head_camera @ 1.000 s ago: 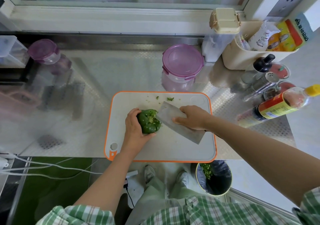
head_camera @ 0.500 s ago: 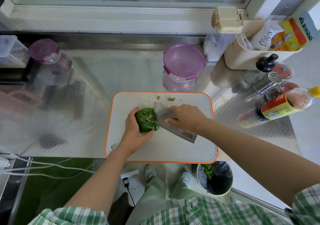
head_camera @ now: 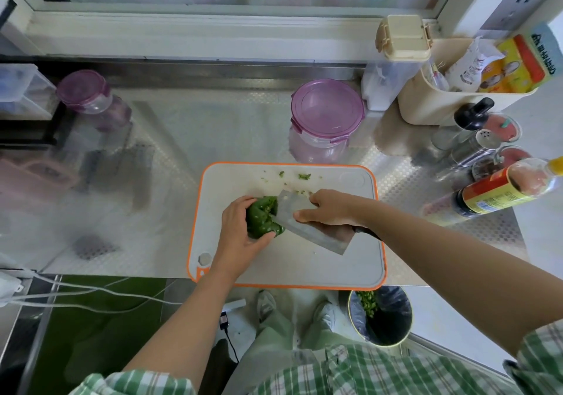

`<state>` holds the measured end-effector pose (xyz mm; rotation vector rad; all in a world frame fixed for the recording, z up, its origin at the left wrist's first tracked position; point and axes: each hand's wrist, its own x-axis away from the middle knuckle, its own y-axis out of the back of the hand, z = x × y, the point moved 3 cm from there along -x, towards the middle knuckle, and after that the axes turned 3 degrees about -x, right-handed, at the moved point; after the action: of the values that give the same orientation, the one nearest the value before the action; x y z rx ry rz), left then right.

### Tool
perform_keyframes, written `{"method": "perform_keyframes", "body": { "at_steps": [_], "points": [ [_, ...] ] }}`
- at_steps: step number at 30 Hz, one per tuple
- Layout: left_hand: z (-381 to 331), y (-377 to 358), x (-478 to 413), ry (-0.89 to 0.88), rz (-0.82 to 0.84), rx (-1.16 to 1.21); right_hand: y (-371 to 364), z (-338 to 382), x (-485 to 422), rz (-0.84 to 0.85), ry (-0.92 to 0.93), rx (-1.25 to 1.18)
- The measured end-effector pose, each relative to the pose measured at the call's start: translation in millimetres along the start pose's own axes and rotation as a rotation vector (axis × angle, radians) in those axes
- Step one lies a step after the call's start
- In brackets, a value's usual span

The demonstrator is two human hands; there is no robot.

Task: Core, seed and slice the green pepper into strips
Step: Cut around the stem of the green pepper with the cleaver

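A dark green pepper lies on the white cutting board with an orange rim, its seeded inside facing up. My left hand grips the pepper from the left, thumb under its near side. My right hand holds a steel cleaver by the blade's upper part, fingers curled over it. The blade's front corner touches the pepper's right side. A few green scraps lie near the board's far edge.
A purple-lidded plastic jar stands just behind the board. Bottles and spice shakers crowd the right side of the steel counter. A small bin with green scraps sits on the floor below the board's near right corner.
The cleaver has tilted and its front corner has moved in against the pepper. My left hand has turned the pepper slightly while keeping its grip.
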<state>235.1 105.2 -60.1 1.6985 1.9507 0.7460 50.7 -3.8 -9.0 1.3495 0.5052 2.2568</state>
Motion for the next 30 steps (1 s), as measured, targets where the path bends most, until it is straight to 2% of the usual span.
{"method": "perform_keyframes", "body": {
  "at_steps": [4,9,13,18,27,30],
  "points": [
    [-4,-4,2,0.006,-0.037,-0.056,-4,-5,6,0.009,-0.038,-0.06],
    [-5,-4,5,0.048,-0.196,-0.097,-22,-7,9,0.002,-0.049,-0.273],
    [-1,-4,5,0.105,-0.18,-0.082,-25,-14,9,-0.047,-0.067,-0.343],
    [2,2,13,0.073,-0.079,-0.052,-24,-19,10,-0.048,-0.055,-0.188],
    [8,17,10,0.213,0.177,0.007,-20,1,6,-0.176,0.092,0.147],
    [7,18,9,0.212,0.077,0.083,-11,1,6,-0.204,0.092,0.146]
  ]
}}
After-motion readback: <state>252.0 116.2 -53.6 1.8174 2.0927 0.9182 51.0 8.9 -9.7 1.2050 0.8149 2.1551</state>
